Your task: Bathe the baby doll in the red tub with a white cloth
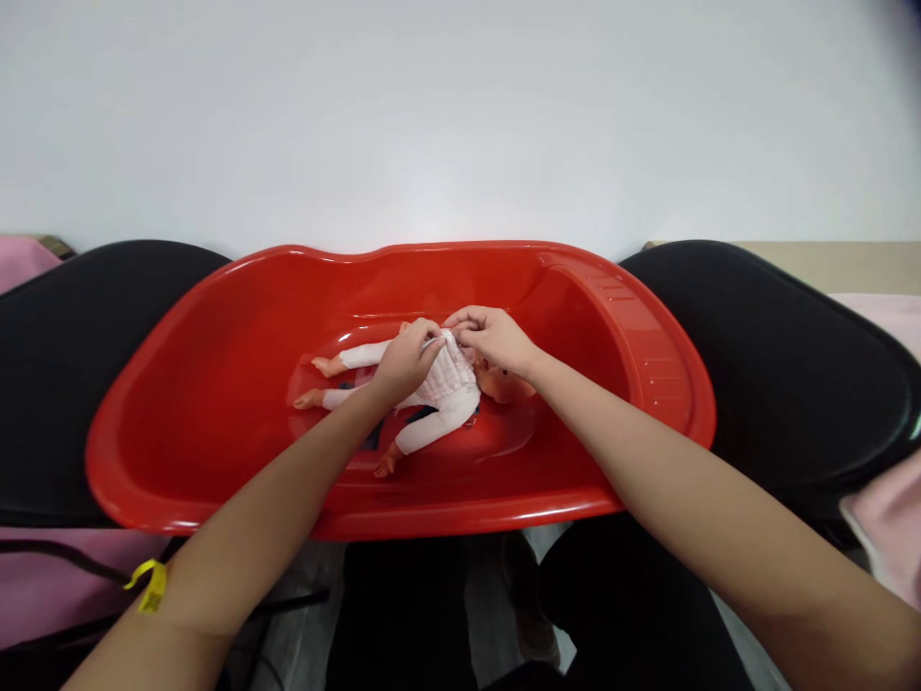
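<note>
Doll [438, 403]: lying in red tub [216, 384]
Left hand [407, 363]: pinching doll's pink top [450, 379]
Right hand [493, 341]: fingers pinching same top

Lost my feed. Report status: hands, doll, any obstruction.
Left hand and right hand both pinching the doll's pink top. Doll lying in the red tub, head to the right. Nothing blocking the hands.

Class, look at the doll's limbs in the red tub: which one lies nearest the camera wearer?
The doll's arm in the pale sleeve, ending in a bare hand at the tub's near side. Both legs stretch left, farther back.
</note>
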A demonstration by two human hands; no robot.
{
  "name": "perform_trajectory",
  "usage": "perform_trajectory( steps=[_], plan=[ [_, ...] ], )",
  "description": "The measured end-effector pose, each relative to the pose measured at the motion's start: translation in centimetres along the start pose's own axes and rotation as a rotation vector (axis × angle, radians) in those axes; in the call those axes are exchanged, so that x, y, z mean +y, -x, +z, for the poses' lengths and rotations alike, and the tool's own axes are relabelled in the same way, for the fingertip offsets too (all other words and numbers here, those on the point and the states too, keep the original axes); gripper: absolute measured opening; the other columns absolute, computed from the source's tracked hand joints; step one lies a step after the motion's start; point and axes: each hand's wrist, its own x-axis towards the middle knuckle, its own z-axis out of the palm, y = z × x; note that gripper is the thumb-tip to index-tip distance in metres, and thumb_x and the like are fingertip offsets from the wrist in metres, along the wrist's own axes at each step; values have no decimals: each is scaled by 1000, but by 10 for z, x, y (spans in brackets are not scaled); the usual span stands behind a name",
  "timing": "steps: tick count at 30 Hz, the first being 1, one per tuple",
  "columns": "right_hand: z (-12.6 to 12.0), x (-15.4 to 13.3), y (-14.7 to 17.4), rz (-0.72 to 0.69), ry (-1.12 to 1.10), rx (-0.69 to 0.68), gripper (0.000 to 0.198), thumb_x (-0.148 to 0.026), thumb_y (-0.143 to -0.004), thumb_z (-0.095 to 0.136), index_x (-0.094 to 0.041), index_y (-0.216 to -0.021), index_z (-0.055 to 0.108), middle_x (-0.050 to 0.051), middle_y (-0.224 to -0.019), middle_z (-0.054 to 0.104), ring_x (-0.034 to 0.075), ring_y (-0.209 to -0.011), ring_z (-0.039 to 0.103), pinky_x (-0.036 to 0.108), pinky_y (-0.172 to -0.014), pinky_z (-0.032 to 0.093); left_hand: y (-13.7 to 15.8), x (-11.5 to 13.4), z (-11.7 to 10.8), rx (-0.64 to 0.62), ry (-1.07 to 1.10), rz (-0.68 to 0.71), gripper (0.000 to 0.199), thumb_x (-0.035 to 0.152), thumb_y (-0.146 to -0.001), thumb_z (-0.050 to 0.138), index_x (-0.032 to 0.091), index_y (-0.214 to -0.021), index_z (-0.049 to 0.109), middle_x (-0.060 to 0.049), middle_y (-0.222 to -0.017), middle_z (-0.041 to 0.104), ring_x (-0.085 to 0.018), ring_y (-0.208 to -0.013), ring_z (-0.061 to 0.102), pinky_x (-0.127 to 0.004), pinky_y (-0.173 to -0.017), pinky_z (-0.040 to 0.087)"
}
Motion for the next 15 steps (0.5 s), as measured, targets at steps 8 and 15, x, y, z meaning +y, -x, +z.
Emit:
perform_trajectory(
  steps=[8, 15],
  plan=[
    [0, 12, -1, -175, 80, -91, 36, -27, -78, 74, -20, -112, 66, 4, -102, 71, 16, -92, 64, 28, -80, 52, -2, -1, -3, -26, -31, 20, 27, 34, -98, 48, 20, -114, 65, -8, -110, 69, -24, -104, 63, -40, -96, 48],
    [-1, 15, -3, -197, 163, -27, 25, -32, -84, 71, -22, -105, 65, 1, -91, 71, 15, -78, 62, 27, -69, 48, -2, 5, -4, -39, 49, 66, 30, 31, -99, 49, 20, -116, 71, -7, -116, 72, -22, -109, 66, -38, -101, 48]
  ],
)
